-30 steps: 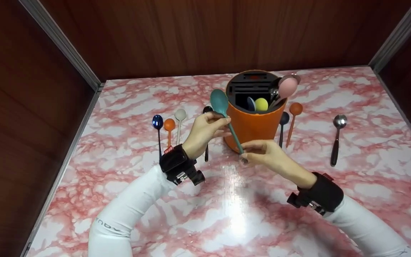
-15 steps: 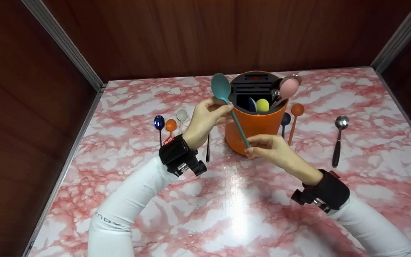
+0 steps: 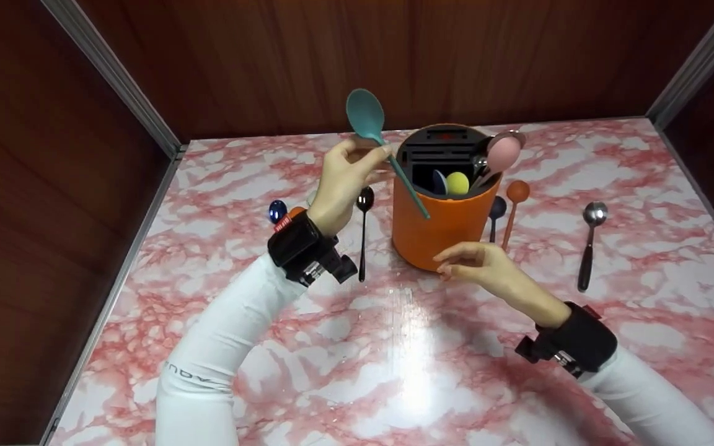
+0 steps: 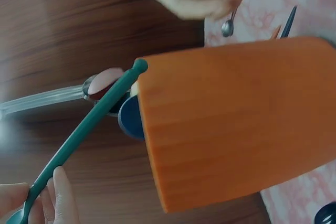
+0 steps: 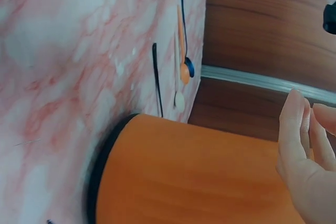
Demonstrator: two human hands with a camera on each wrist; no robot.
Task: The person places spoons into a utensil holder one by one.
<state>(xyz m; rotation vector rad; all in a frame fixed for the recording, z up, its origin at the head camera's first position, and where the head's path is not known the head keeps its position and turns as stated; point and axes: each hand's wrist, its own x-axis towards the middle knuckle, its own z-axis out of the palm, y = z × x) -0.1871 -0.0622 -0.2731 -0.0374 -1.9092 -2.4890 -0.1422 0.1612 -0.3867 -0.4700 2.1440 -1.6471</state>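
In the head view my left hand (image 3: 344, 183) pinches a teal spoon (image 3: 366, 114) near the neck, bowl up and handle slanting down to the right. The handle's end overlaps the front of an orange utensil holder (image 3: 440, 232). In the left wrist view, the teal handle (image 4: 86, 124) crosses close beside the holder's rim. My right hand (image 3: 481, 266) holds nothing, fingers loosely bent in front of the holder's lower right. Inside the holder's black top stand a pink spoon (image 3: 503, 153), a yellow-green spoon (image 3: 457, 183) and a dark blue one (image 3: 439, 182).
Left of the holder lie a black spoon (image 3: 364, 229), a shiny blue spoon (image 3: 277, 211) and an orange one partly behind my wrist. To the right lie an orange spoon (image 3: 517, 193), a dark spoon (image 3: 498, 210) and a steel scoop (image 3: 592, 229). Wooden walls surround the marbled table.
My right hand has let go of the teal spoon's handle end and stands apart from it. The left hand has raised the spoon and shifted slightly left.
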